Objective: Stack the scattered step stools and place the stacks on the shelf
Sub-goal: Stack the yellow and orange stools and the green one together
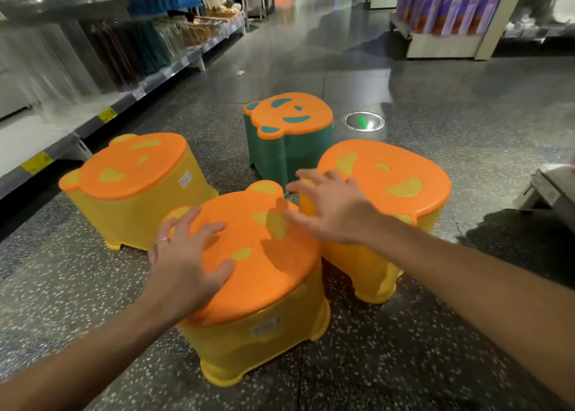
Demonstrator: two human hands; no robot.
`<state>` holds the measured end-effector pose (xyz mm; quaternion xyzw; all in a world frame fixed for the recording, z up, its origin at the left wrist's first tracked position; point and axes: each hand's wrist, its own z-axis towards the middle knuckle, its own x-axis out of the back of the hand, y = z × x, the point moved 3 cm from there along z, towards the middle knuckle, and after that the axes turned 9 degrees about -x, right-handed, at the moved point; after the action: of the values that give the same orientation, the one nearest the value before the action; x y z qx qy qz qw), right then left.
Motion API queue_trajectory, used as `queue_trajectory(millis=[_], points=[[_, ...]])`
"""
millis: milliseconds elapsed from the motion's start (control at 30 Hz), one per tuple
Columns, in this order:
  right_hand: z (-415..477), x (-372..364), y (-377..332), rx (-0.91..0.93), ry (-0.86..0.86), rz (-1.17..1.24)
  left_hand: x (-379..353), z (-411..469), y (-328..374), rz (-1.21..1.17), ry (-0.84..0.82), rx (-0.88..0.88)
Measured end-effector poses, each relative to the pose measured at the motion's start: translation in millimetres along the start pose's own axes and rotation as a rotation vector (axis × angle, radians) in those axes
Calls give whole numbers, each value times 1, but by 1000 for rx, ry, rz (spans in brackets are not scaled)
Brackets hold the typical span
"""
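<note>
Several bear-faced step stools stand apart on the speckled floor. The nearest yellow stool [264, 273] has an orange top. My left hand [186, 255] lies spread on that top's left edge, fingers apart. My right hand [329, 205] hovers open over its far right side, in front of a second yellow stool [392, 186]. A third yellow stool [130, 174] stands to the left. A green stool [289, 130] with an orange top stands behind them. None of them is stacked.
A low store shelf [77, 124] with yellow price tags runs along the left, bare at its near end. A round floor light [363, 121] sits behind the green stool. A display stand [441, 40] is at the back right and a low platform [547, 189] at the right edge.
</note>
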<state>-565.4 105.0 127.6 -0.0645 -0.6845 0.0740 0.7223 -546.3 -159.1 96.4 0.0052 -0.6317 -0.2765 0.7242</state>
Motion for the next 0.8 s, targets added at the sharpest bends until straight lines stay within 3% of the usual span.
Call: queue_trajectory(millis=[67, 167, 233, 400, 500, 567, 800], points=[[12, 15, 40, -58, 71, -92, -2, 2, 38, -81, 84, -232], [14, 10, 107, -301, -114, -103, -18, 20, 110, -295, -45, -446], [2, -2, 128, -432, -225, -94, -40, 44, 152, -239, -212, -435], [-19, 2, 126, -504, -218, -137, -88, 102, 204, -149, -475, -116], [-37, 10, 139, -622, -258, -157, -107, 102, 218, -55, -589, -241], [-56, 15, 148, -684, -296, -200, -115, 99, 226, -138, -613, -320], [-122, 45, 153, -626, -307, -325, -120, 128, 246, -174, -653, -649]])
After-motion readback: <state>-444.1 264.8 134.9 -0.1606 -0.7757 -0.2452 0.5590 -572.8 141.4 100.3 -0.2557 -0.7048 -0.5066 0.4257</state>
